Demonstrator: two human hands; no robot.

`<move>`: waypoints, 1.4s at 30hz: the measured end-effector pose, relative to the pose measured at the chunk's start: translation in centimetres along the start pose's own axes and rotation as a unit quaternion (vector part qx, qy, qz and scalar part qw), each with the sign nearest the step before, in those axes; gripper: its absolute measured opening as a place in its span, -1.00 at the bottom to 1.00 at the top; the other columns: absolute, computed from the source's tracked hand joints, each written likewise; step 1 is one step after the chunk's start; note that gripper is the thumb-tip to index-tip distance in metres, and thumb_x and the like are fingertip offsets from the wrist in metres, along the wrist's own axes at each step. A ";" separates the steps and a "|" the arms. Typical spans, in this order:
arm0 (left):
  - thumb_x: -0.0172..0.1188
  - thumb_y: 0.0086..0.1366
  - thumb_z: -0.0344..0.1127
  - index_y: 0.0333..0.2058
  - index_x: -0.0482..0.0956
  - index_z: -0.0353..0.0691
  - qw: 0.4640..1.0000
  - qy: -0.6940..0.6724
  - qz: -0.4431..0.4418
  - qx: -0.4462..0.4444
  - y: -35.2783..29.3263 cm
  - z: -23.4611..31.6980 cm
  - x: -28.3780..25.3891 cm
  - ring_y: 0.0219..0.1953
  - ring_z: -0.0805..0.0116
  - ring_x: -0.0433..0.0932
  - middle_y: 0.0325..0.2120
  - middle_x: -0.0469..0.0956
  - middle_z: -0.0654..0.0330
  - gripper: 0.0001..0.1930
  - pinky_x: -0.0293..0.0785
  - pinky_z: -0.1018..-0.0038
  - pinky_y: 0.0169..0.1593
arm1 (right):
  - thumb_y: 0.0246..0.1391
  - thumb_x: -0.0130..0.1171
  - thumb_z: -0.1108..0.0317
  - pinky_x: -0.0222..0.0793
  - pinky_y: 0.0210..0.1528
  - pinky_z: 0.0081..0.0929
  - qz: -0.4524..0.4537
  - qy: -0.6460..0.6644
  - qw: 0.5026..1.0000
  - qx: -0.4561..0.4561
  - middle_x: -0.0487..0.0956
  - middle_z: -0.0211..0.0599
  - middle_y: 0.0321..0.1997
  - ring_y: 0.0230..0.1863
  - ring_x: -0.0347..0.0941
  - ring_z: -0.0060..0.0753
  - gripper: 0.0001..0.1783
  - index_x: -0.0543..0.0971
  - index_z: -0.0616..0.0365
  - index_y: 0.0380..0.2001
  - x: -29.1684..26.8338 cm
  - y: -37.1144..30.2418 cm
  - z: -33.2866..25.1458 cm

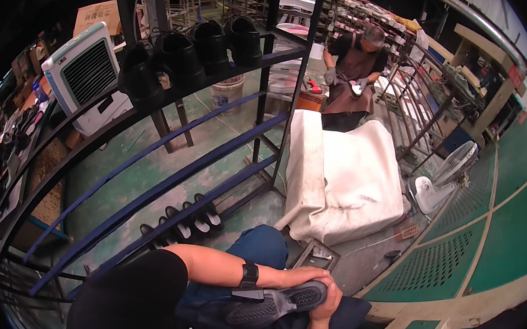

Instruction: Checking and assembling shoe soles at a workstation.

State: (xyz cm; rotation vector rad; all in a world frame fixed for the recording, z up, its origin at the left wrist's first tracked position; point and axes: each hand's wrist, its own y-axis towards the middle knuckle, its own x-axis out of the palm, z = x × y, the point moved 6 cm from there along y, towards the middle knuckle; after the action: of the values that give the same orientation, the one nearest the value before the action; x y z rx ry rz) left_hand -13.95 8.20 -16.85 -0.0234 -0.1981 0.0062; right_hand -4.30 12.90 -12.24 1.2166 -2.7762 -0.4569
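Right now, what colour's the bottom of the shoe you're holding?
Dark grey sole, lighter in the middle; best seen in the head view.

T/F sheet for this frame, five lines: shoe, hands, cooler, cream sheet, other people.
1. The dark grey shoe with a patterned sole shows its underside to the camera. True.
2. Only one hand touches it. False: the bare left hand and bare right hand both do.
3. A white boxy cooler with a black grille stands at picture left. True.
4. Nobody else is visible. False: a co-worker in a brown apron is.
5. A large cream sheet drapes something blocky. True.
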 end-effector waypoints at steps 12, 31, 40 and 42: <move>-0.39 0.48 0.08 0.22 0.30 -0.40 0.868 -0.490 -0.032 0.075 -2.1 1.6 0.8 0.42 0.27 0.02 0.26 0.28 0.01 -0.34 -0.03 0.30 0.44 | 0.28 -0.28 -0.19 0.50 -0.13 -0.32 0.331 0.317 0.832 0.313 0.59 -0.15 -0.32 -0.26 0.54 -0.22 -0.31 0.58 0.24 -0.38 -4.1 0.5 9.3; -0.39 0.41 0.17 -0.14 0.56 -0.43 0.951 -0.052 0.036 0.304 -4.9 7.7 1.2 0.38 0.03 0.10 -0.20 0.57 -0.04 -0.28 -0.04 0.11 0.40 | 0.26 -0.30 -0.07 0.48 -0.12 -0.25 0.263 0.393 0.854 0.217 0.58 -0.05 -0.25 -0.20 0.52 -0.13 -0.43 0.51 0.21 -0.35 -2.1 1.8 4.1; -0.11 0.44 0.14 0.35 0.14 -0.18 0.916 -0.317 0.175 -0.173 -12.0 4.1 4.3 0.36 0.24 0.19 0.36 0.10 0.04 -0.33 0.19 0.36 0.31 | 0.33 -0.27 0.05 0.48 -0.08 -0.34 0.218 0.345 0.905 0.122 0.57 -0.15 -0.26 -0.19 0.51 -0.25 -0.50 0.53 0.25 -0.26 -2.5 1.4 3.7; 0.01 0.37 0.18 0.21 0.36 -0.23 0.773 -0.569 0.062 -0.272 -14.4 1.6 5.9 0.09 0.22 0.52 0.11 0.47 0.01 -0.35 0.44 0.35 0.13 | 0.31 -0.15 0.17 0.45 -0.10 -0.40 0.242 0.157 0.945 0.155 0.56 -0.19 -0.28 -0.20 0.49 -0.31 -0.62 0.54 0.27 -0.23 -2.6 1.3 5.7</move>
State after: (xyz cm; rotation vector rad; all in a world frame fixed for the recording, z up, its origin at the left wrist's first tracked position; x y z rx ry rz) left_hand -8.41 -6.08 -13.73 -0.6302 -1.4269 0.0976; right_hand -4.49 16.98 -17.18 0.5309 -2.7767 0.2045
